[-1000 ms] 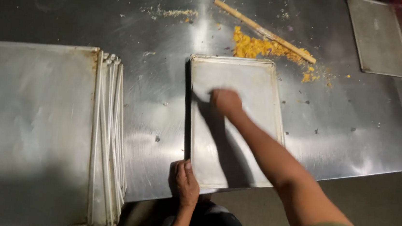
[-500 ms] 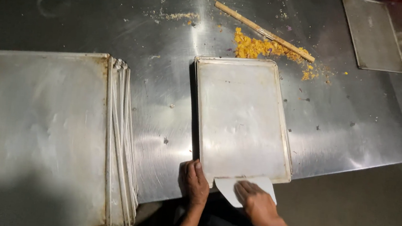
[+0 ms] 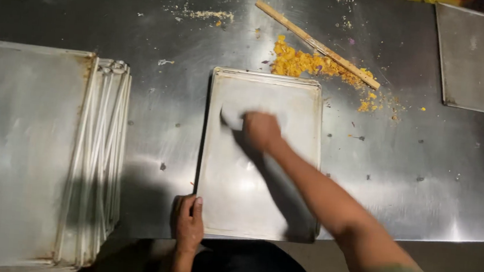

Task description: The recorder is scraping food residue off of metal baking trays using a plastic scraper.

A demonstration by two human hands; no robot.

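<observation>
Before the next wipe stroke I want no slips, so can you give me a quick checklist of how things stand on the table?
1. Left hand braces the near-left corner of the tray: ok.
2. Right hand presses a pale cloth on the tray's far half: ok, though motion blur hides the grip.
3. Tray lies flat on the steel table: ok.
4. Yellow crumbs and wooden stick lie outside the tray, just beyond its far rim: not ok, close.
5. Stack of trays sits apart on the left: ok.
6. Tray surface clean: cannot tell.
</observation>
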